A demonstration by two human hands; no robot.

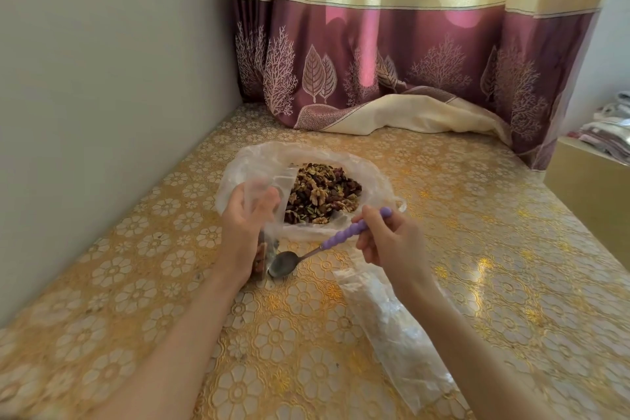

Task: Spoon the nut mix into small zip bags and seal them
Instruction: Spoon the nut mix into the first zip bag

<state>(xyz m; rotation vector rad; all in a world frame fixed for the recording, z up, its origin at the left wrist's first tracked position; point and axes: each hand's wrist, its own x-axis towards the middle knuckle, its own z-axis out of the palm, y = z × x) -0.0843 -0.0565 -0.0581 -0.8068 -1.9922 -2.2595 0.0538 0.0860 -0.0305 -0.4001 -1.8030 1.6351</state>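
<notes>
2 hands shared the job: the left hand (pixel 247 218) pinched a small zip bag (pixel 264 211) upright and open, while right-hand fingers (pixel 370 232) gripped the empty spoon (pixel 327 245) beside it.

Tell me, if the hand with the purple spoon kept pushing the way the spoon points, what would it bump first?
Probably the small zip bag the left hand holds: the spoon bowl in the right hand sits beside it already, though depth is unclear.

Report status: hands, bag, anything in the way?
Left hand holds small zip bag, some mix inside. Right hand grips spoon, bowl empty. Nothing blocking nut mix.
</notes>
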